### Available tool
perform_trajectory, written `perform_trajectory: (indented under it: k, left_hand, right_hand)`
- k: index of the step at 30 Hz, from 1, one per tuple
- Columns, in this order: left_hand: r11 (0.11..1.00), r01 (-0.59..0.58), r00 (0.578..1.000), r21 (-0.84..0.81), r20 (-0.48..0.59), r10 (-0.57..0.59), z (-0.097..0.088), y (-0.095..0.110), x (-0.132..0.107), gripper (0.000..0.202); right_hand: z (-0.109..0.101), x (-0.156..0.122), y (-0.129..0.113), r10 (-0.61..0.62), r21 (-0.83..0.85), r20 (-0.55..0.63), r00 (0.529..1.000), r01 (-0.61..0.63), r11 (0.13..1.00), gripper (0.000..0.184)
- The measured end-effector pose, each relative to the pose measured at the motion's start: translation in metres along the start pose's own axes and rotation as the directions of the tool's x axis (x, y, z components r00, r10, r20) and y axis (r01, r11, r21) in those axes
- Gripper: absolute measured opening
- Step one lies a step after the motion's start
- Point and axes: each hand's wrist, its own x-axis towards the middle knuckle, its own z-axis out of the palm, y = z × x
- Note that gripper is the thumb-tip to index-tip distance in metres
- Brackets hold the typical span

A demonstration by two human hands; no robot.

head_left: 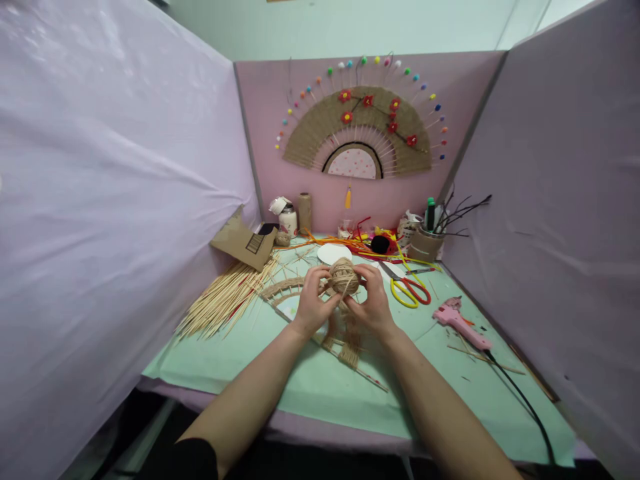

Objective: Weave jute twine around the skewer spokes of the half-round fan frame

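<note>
Two sets of fingers [313, 276] [371, 275] hold one twine ball [344, 275] above one fan frame [351, 348]

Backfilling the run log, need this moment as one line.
left hand: holding twine ball | right hand: holding same ball | under hands: twine-wound fan frame | table right side: scissors, pink glue gun

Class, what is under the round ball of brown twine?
Under it, a fan-shaped frame of sticks and brown twine shows on the pale green tabletop; the left hand, right hand and ball hide its middle.
</note>
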Motion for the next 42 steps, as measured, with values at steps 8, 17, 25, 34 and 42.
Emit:
perform_trajectory:
  k: [8, 17, 25, 34, 42]
  left_hand:
    - [1.0, 0.011, 0.997, 0.001, -0.076, -0.011, -0.002, 0.0, -0.001, 0.029]
    - [0.977, -0.127, 0.983, 0.174, -0.108, 0.147, -0.004, 0.006, -0.002, 0.021]
    - [0.988, -0.065, 0.989, 0.138, -0.119, 0.082, 0.003, 0.0, -0.006, 0.014]
    - [0.99, -0.022, 0.991, 0.138, -0.124, 0.04, 0.007, -0.006, -0.006, 0.015]
    - [0.999, -0.013, 0.994, 0.041, -0.106, 0.018, 0.011, -0.008, -0.01, 0.025]
  right_hand:
    - [0.011, -0.004, -0.004, 0.019, -0.051, -0.078, 0.997, -0.023, 0.998, 0.052]
    - [0.018, -0.007, -0.002, 0.031, -0.028, -0.103, 0.994, -0.034, 0.999, 0.049]
    - [0.016, -0.007, -0.005, 0.037, -0.04, -0.164, 0.986, -0.044, 0.998, 0.039]
    - [0.014, -0.005, -0.004, 0.072, -0.05, -0.119, 0.99, -0.078, 0.996, 0.041]
    - [0.013, -0.005, -0.004, 0.137, 0.025, -0.142, 0.98, -0.135, 0.991, 0.032]
